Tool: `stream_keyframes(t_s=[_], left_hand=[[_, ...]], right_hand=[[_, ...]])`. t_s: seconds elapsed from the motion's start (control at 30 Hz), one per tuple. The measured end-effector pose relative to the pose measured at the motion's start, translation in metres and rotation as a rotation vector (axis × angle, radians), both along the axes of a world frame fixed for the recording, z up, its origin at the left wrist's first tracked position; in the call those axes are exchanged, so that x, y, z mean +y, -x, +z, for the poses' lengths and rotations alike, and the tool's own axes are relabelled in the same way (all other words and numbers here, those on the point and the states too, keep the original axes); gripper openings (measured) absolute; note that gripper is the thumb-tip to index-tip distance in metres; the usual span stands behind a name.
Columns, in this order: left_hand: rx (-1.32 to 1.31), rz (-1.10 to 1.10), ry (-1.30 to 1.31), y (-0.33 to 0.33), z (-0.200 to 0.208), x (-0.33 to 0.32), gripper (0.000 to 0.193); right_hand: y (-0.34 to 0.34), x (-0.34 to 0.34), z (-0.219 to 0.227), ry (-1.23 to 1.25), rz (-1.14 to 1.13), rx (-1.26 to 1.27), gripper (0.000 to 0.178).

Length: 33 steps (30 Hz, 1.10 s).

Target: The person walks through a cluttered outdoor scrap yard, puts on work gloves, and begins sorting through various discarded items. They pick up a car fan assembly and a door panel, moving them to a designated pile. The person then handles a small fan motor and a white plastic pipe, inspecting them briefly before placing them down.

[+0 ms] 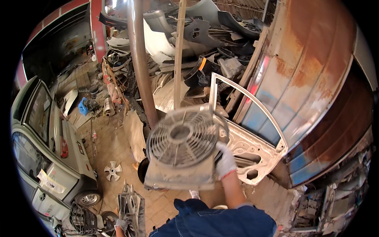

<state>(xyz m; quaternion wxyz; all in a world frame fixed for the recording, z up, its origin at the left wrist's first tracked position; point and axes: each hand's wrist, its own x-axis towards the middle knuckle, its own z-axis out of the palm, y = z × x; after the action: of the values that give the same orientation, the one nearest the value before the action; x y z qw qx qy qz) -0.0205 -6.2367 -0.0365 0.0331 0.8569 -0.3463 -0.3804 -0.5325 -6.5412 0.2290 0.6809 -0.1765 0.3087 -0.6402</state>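
Note:
A dusty radiator fan [179, 136], with a round ribbed grille in a square shroud, hangs in front of me. My right hand [227, 160], in a white glove with a red cuff, is closed on the fan's right edge. Low at the left, my left hand [121, 224] in a greyish glove is beside a long metal car part [131, 207]. Its fingers are too small and unclear to show whether it grips anything. Behind the fan, a bare car door frame [252, 152] leans near a rusty metal panel.
A pale green car [51, 154] stands at the left. A white fan blade [113, 170] lies on the brick floor. A brown post [140, 59] rises ahead of a heap of bumpers and panels [201, 35]. More scrap parts [335, 197] are piled at the right.

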Motion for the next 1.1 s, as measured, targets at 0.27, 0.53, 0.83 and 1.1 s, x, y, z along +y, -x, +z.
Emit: stream_keyframes(t_s=[0.27,0.53,0.83,1.1], left_hand=[[0.037,-0.016,0.114,0.085,0.111,-0.186,0.037],[-0.020,-0.352,0.165,0.049,0.030,-0.315,0.030],[0.586,-0.163,0.404,0.098,0.023,-0.382,0.016],[0.830,-0.107,0.246,0.107,-0.040,-0.288,0.023]], right_hand=[[0.163,-0.362,0.388,0.771,-0.320,-0.084,0.054],[0.055,-0.448,0.343,1.051,-0.239,0.324,0.040],[-0.060,-0.265,-0.107,-0.328,0.634,0.185,0.072],[-0.113,-0.131,-0.196,-0.533,1.279,0.030,0.100]])
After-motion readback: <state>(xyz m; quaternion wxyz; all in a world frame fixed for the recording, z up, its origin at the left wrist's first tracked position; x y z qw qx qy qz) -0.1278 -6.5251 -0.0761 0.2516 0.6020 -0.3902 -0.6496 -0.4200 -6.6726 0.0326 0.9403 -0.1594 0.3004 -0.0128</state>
